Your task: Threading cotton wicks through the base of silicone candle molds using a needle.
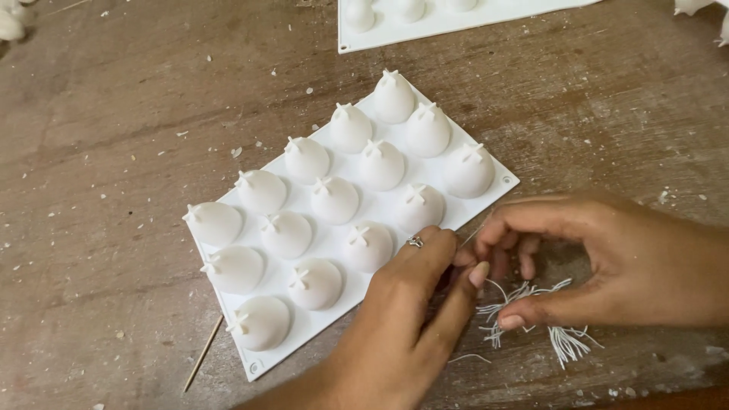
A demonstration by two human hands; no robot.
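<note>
A white silicone mould (486, 193) with several pointed domes, each with a small cross on top, lies upside down on the brown wooden table. My left hand (410, 311), with a ring on one finger, rests at the mould's near right edge, fingertips pinched on a thin white wick. My right hand (607, 258) faces it from the right, fingers curled, pinching the same wick just above a small bundle of white wicks (531, 315) lying on the table.
A second white mould (425, 30) sits at the table's far edge. A thin wooden stick (203, 354) lies by the mould's near left corner. White wax crumbs are scattered over the table, with white pieces at the far left corner (11, 23).
</note>
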